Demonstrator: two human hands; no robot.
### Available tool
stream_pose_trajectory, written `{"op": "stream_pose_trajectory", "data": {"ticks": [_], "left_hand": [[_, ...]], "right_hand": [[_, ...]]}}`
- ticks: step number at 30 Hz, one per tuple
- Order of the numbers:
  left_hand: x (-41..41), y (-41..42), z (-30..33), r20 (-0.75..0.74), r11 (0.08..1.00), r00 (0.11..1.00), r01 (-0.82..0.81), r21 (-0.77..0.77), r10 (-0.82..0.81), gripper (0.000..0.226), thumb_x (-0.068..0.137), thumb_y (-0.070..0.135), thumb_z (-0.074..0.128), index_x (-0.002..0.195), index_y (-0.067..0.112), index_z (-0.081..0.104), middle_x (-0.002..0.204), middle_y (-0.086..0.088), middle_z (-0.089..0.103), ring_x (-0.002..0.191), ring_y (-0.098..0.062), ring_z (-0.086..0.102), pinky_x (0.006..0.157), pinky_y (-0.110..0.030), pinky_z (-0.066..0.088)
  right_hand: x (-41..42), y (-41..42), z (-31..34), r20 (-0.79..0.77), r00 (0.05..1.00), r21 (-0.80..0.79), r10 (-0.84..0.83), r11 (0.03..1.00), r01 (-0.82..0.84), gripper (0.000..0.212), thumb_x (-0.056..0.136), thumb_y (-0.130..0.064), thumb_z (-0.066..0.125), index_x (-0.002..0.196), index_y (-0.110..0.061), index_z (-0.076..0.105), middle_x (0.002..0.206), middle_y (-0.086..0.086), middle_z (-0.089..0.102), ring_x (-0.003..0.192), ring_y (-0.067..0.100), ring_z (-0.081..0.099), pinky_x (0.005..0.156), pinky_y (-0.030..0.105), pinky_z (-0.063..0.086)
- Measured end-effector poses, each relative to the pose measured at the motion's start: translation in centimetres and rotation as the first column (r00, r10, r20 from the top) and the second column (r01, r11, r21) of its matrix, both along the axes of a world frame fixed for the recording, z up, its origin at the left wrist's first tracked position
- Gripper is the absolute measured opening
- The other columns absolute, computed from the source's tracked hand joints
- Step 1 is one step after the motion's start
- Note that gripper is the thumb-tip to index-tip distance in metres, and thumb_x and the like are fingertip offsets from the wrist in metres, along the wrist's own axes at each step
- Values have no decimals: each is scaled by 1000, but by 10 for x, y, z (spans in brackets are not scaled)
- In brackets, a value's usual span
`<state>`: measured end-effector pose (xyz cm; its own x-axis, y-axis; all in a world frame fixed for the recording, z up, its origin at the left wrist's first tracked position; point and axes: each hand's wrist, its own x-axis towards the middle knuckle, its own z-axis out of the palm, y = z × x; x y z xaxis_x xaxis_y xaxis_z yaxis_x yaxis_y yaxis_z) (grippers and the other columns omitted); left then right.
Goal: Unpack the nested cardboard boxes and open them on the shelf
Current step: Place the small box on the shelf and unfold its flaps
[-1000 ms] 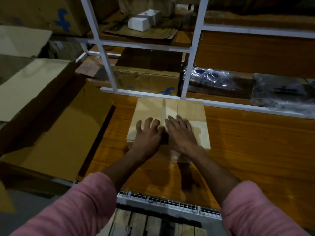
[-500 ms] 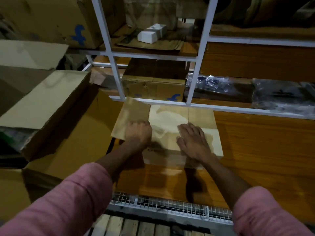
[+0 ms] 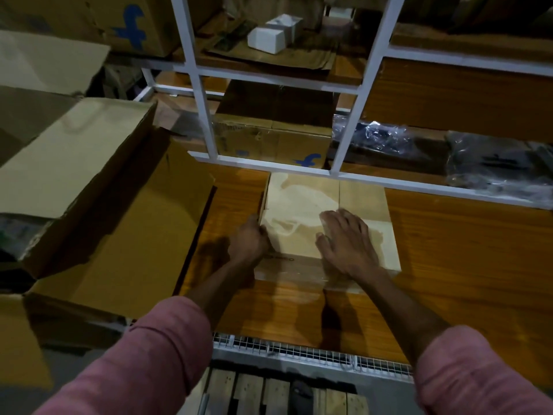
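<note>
A small cardboard box (image 3: 362, 193) sits on the orange wooden shelf (image 3: 463, 265), close to the white back rail. Its left top flap (image 3: 263, 202) is folded out and down along the left side. That uncovers a pale, shiny surface (image 3: 293, 211) inside. My left hand (image 3: 250, 242) is curled at the box's left edge and grips that flap. My right hand (image 3: 347, 241) lies flat with spread fingers on the right top flap, which is still down.
A large open cardboard box (image 3: 119, 235) lies to the left. Behind the white rack frame (image 3: 206, 115) stands a carton with a blue logo (image 3: 275, 145). Plastic-wrapped goods (image 3: 493, 163) lie at the back right. Wire mesh (image 3: 299, 351) lines the shelf's front edge.
Both hands lay together on the closed top. My left hand then swung the left flap outward and has now pushed it down along the side. My right hand stayed on the right flap.
</note>
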<state>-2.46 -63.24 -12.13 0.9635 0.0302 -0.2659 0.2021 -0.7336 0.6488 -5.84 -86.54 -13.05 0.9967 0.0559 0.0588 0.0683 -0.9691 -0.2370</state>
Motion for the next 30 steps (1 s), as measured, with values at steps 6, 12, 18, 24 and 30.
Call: {"op": "stream_pose_trajectory", "data": {"ticks": [6,12,18,24,30], "left_hand": [[-4,2,24,232,992,970,41,119,-68,49,103,43,41,143,15,42,148,-11,47,140,-35,32,110,-54,28],[-4,-11,96,385,951,873,242,190,-299,49,106,51,26,99,19,61,97,-10,67,95,-30,62,85,-44,48],[-12,-15,108,-19,841,842,538,-57,-540,29,104,20,48,111,2,70,105,-12,73,101,-31,67,91,-43,56],[-39,-2,57,-165,622,668,740,255,-726,30,101,29,53,126,16,60,115,-7,66,102,-24,62,81,-35,50],[-49,3,13,17,617,691,633,468,-723,41,100,31,59,138,18,49,130,-12,61,116,-31,58,93,-42,47]], "right_hand": [[8,9,38,192,978,12,-83,997,82,43,93,-42,43,124,-21,63,119,8,63,115,30,52,106,52,34],[8,15,119,216,961,267,-173,957,112,28,99,-34,49,97,-18,72,70,1,72,59,18,68,60,37,58],[-24,27,129,-400,916,159,34,987,33,16,98,-30,63,107,-21,72,100,-5,69,93,14,63,81,33,49],[-64,42,59,-469,883,17,2,1000,7,54,93,-52,60,141,-27,53,135,2,61,122,25,56,103,47,43],[-83,58,40,-172,985,-217,1,975,-39,40,98,-31,53,136,-19,52,131,10,61,121,31,55,100,44,38]]}}
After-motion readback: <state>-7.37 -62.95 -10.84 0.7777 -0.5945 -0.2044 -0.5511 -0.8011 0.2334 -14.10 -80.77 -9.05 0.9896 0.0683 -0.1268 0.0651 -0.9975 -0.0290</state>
